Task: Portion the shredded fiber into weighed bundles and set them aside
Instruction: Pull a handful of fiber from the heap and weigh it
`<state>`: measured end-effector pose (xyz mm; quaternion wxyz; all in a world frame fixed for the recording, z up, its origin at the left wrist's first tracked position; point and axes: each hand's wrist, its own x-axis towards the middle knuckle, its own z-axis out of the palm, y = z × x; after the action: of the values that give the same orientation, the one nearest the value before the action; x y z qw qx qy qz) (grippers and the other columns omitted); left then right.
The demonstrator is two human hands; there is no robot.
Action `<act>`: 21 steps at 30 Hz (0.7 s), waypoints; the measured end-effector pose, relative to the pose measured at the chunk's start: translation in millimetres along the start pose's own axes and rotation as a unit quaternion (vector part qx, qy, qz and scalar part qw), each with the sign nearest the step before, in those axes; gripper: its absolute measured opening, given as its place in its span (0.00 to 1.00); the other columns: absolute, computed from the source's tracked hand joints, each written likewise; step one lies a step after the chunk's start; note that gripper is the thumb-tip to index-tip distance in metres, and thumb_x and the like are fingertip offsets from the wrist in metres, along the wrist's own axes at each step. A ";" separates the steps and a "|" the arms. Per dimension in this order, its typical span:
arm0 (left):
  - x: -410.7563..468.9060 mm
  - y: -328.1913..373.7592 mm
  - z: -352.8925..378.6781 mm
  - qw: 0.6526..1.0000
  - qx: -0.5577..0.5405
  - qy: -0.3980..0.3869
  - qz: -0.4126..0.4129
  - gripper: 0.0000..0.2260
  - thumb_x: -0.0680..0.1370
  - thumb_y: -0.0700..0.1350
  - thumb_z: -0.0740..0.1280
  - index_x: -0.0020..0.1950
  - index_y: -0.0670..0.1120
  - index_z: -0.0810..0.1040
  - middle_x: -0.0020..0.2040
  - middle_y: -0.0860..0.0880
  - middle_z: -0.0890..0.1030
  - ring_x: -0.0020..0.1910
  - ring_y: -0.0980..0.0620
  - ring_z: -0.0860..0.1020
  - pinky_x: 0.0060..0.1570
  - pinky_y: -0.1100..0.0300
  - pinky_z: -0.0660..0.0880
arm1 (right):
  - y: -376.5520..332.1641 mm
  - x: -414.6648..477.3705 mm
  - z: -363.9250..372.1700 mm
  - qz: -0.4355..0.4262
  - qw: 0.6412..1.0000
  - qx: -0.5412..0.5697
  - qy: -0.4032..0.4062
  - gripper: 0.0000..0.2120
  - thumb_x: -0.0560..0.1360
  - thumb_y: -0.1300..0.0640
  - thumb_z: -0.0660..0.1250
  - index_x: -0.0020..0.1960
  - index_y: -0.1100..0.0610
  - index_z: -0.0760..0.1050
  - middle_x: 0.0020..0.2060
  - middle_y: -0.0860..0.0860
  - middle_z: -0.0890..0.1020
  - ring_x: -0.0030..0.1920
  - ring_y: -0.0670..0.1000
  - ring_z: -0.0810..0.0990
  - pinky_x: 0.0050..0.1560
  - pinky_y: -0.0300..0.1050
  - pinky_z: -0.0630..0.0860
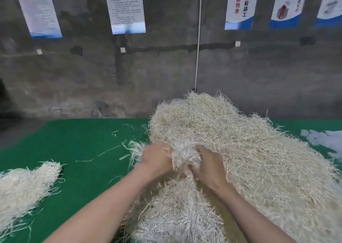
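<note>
- A large heap of shredded fiber [240,150] is seen spread over the right half of a green table cover [79,141], and it is piled highest toward the wall
- A tuft of fiber [183,153] is held at the heap's near left edge, between the two hands; it is blurred
- The left hand [157,159] is clamped on the left side of the tuft, with its fingers curled round the strands, and some strands are splayed out past it to the left
- The right hand [209,166] is closed on the tuft's right side, with its fingers bent into the strands and its fingertips hidden by fiber
- The hands are set close together, with only the tuft between them
- A smaller pile of fiber [24,187] is laid at the cover's left edge, well apart from the heap
- Loose strands [103,153] are scattered on the green between the two
- Pale pieces [323,139] are seen at the right edge; what they are cannot be told
- Printed posters [125,8] are hung on the grey wall [74,76] behind, and a white cord [198,39] is run down it
</note>
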<state>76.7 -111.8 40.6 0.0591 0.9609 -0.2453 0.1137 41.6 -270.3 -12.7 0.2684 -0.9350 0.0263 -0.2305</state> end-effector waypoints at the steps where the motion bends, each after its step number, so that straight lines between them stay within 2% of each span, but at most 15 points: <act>1: 5.7 -11.3 -5.8 0.997 0.012 0.071 -0.013 0.13 0.70 0.35 0.58 0.29 0.49 0.64 0.29 0.54 0.68 0.30 0.58 0.67 0.44 0.63 0.74 | 5.7 -4.8 1.7 -0.011 0.999 -0.050 -0.016 0.26 0.72 0.56 0.70 0.67 0.49 0.66 0.48 0.43 0.78 0.52 0.48 0.76 0.69 0.52 0.65; 3: 16.9 -31.5 -18.7 0.986 0.045 0.150 -0.053 0.12 0.67 0.36 0.58 0.26 0.49 0.63 0.27 0.53 0.66 0.38 0.53 0.71 0.56 0.55 0.67 | 20.7 -14.6 7.2 -0.016 0.987 -0.150 -0.051 0.27 0.72 0.56 0.69 0.68 0.50 0.64 0.51 0.45 0.76 0.56 0.48 0.74 0.71 0.49 0.59; 6: 29.7 -47.6 -23.4 0.975 0.000 0.201 -0.099 0.16 0.66 0.36 0.65 0.23 0.48 0.62 0.27 0.54 0.64 0.40 0.52 0.70 0.62 0.48 0.64 | 41.5 -22.4 19.0 0.014 0.966 -0.232 -0.112 0.29 0.74 0.55 0.67 0.71 0.57 0.60 0.65 0.51 0.70 0.67 0.53 0.66 0.71 0.51 0.56; 7: 29.7 -45.6 -25.0 0.971 -0.063 0.203 -0.113 0.18 0.69 0.35 0.68 0.24 0.47 0.63 0.28 0.54 0.65 0.36 0.53 0.69 0.56 0.54 0.69 | 44.7 -22.8 21.3 0.016 0.965 -0.234 -0.119 0.30 0.74 0.51 0.67 0.71 0.57 0.60 0.66 0.51 0.69 0.68 0.53 0.65 0.71 0.51 0.55; 8: 32.3 -44.8 -23.8 0.958 -0.133 0.221 -0.127 0.20 0.71 0.35 0.69 0.26 0.48 0.64 0.30 0.54 0.67 0.33 0.56 0.68 0.44 0.65 0.72 | 45.2 -21.9 23.6 0.015 0.966 -0.229 -0.116 0.29 0.74 0.49 0.67 0.71 0.57 0.61 0.66 0.51 0.68 0.68 0.53 0.64 0.71 0.50 0.55; 9: 33.9 -40.7 -24.9 0.929 -0.237 0.231 -0.166 0.19 0.74 0.36 0.69 0.30 0.51 0.65 0.35 0.54 0.70 0.32 0.58 0.67 0.34 0.71 0.70 | 46.7 -21.1 25.9 0.013 0.968 -0.223 -0.112 0.28 0.74 0.49 0.66 0.70 0.56 0.63 0.66 0.51 0.68 0.68 0.53 0.64 0.71 0.50 0.54; 10: 37.3 -36.4 -26.7 0.883 -0.350 0.229 -0.212 0.15 0.75 0.36 0.68 0.32 0.44 0.65 0.43 0.52 0.74 0.34 0.59 0.69 0.32 0.71 0.71 | 48.1 -21.4 28.3 0.016 0.968 -0.220 -0.116 0.25 0.75 0.53 0.65 0.70 0.56 0.63 0.67 0.51 0.67 0.68 0.53 0.63 0.71 0.49 0.54; 11: 40.7 -30.2 -30.4 0.813 -0.483 0.206 -0.252 0.08 0.76 0.36 0.67 0.52 0.39 0.69 0.52 0.51 0.74 0.38 0.56 0.73 0.40 0.67 0.76 | 50.4 -23.2 31.2 0.025 0.968 -0.217 -0.125 0.24 0.75 0.57 0.62 0.70 0.55 0.63 0.68 0.51 0.66 0.69 0.53 0.62 0.71 0.49 0.54; 12: 41.3 -22.6 -35.9 0.729 -0.600 0.171 -0.282 0.04 0.77 0.37 0.65 0.47 0.42 0.71 0.56 0.49 0.74 0.46 0.52 0.76 0.55 0.56 0.77 | 53.7 -26.4 34.3 0.029 0.969 -0.208 -0.133 0.23 0.75 0.60 0.60 0.70 0.54 0.63 0.69 0.52 0.65 0.70 0.53 0.60 0.72 0.49 0.53; 13: 41.5 -15.5 -39.6 0.661 -0.676 0.135 -0.296 0.07 0.78 0.39 0.64 0.53 0.48 0.72 0.55 0.48 0.75 0.53 0.48 0.75 0.64 0.46 0.70 | 57.8 -29.8 37.6 0.024 0.969 -0.198 -0.144 0.22 0.75 0.60 0.59 0.68 0.54 0.64 0.70 0.53 0.64 0.71 0.53 0.59 0.72 0.50 0.52; 14: 40.6 -8.6 -42.0 0.615 -0.722 0.107 -0.298 0.06 0.78 0.40 0.62 0.55 0.44 0.72 0.57 0.45 0.75 0.60 0.44 0.73 0.67 0.43 0.65 | 62.2 -33.7 40.8 0.015 0.969 -0.190 -0.160 0.20 0.75 0.59 0.58 0.67 0.54 0.65 0.70 0.54 0.63 0.71 0.54 0.58 0.73 0.51 0.51; 15: 38.6 -2.8 -43.7 0.597 -0.739 0.089 -0.300 0.11 0.79 0.41 0.61 0.61 0.44 0.72 0.63 0.42 0.73 0.66 0.41 0.70 0.68 0.42 0.63 | 65.5 -37.8 43.0 0.009 0.967 -0.184 -0.177 0.19 0.76 0.57 0.58 0.67 0.54 0.65 0.71 0.55 0.63 0.72 0.54 0.57 0.73 0.51 0.50; 17: 36.2 2.6 -43.2 0.593 -0.745 0.066 -0.297 0.17 0.78 0.43 0.59 0.68 0.42 0.70 0.70 0.38 0.68 0.69 0.37 0.67 0.66 0.39 0.66 | 69.7 -43.1 44.0 0.015 0.966 -0.178 -0.188 0.23 0.77 0.56 0.59 0.71 0.54 0.61 0.74 0.53 0.58 0.74 0.54 0.53 0.73 0.50 0.45; 19: 36.4 -1.5 -48.9 0.572 -0.759 0.085 -0.298 0.17 0.79 0.41 0.57 0.68 0.41 0.71 0.66 0.38 0.73 0.61 0.38 0.74 0.52 0.42 0.77 | 67.0 -43.2 42.0 0.033 0.971 -0.172 -0.161 0.29 0.77 0.60 0.60 0.75 0.55 0.55 0.75 0.51 0.54 0.75 0.55 0.52 0.73 0.49 0.44; 21: 37.8 -9.7 -60.4 0.521 -0.791 0.132 -0.292 0.15 0.79 0.38 0.55 0.64 0.38 0.73 0.58 0.38 0.79 0.47 0.42 0.79 0.35 0.53 0.79 | 58.7 -43.4 37.5 0.051 0.977 -0.156 -0.134 0.31 0.75 0.67 0.59 0.75 0.54 0.55 0.74 0.50 0.59 0.73 0.54 0.58 0.73 0.51 0.54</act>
<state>102.2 -110.4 107.8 0.8566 0.5105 0.0704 -0.0250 24.0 -294.6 -89.1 0.1317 -0.9851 0.0737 -0.0821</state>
